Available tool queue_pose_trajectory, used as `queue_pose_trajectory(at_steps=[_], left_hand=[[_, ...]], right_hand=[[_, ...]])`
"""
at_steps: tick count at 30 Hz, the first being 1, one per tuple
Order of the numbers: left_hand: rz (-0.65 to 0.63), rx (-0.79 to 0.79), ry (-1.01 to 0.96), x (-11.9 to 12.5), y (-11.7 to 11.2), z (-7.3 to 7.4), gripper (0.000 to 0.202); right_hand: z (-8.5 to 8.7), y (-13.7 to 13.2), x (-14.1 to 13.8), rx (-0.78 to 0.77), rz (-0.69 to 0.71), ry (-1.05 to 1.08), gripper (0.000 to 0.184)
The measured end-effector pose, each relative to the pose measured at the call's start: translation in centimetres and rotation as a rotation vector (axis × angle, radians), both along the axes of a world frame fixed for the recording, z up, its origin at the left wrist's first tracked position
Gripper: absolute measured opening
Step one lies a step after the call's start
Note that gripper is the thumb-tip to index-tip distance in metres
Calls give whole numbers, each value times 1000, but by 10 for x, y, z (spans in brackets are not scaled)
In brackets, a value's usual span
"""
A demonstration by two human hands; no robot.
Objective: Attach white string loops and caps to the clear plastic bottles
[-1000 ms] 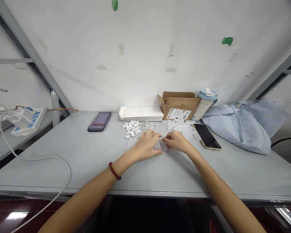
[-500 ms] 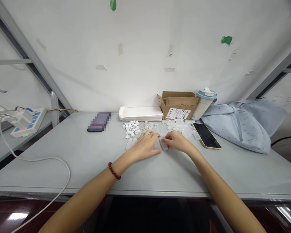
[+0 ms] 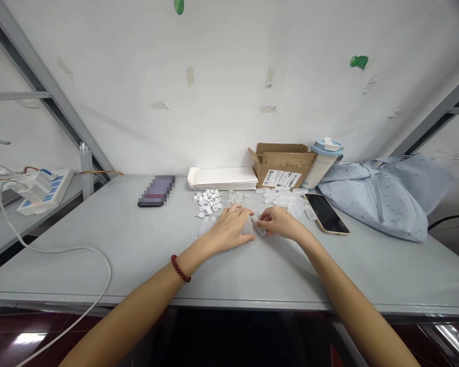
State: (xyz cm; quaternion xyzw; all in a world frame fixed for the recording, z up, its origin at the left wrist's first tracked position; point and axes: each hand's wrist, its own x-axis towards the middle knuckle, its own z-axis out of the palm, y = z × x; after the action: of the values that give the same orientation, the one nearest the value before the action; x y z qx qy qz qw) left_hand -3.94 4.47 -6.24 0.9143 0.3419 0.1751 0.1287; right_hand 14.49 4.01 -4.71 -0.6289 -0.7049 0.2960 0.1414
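Observation:
My left hand [image 3: 231, 227] rests fingers-down on the grey table [image 3: 137, 255], closed round a small clear plastic piece [image 3: 248, 227]. My right hand [image 3: 279, 223] meets it from the right, its fingertips pinched on a second clear plastic piece [image 3: 260, 230]. Just behind the left hand lie a heap of small white caps [image 3: 208, 200] and a tangle of thin white rings [image 3: 234, 198]. Several more clear pieces [image 3: 290, 200] lie behind the right hand. A red bead bracelet [image 3: 180, 268] is on my left wrist.
Along the wall stand a stack of white sheets [image 3: 222, 178], an open cardboard box [image 3: 281, 164] and a lidded cup [image 3: 323, 162]. A phone [image 3: 326, 214] and blue cloth [image 3: 382, 196] lie right. A dark phone [image 3: 156, 191] lies left; a power strip [image 3: 42, 188] and white cable [image 3: 61, 252] farther left.
Both hands stay together over the same spot; the right fingers have shifted slightly on the clear piece. Nothing else has moved.

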Motion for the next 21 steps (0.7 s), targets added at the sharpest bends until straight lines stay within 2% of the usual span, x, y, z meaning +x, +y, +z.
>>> queue_pose_trajectory(at_steps=[7,11,21], left_hand=[[-15,6,-22,3,-1,-5,46],[-32,3,-19,4,-1,-7,43],[-30,35,-44,6,-1,-5,34]], right_hand=[[-2,0,-2,-4,-28,41,22],[-2,1,-2,-15,-25,51,24],[-1,-1,-4,11,-5,61,16]])
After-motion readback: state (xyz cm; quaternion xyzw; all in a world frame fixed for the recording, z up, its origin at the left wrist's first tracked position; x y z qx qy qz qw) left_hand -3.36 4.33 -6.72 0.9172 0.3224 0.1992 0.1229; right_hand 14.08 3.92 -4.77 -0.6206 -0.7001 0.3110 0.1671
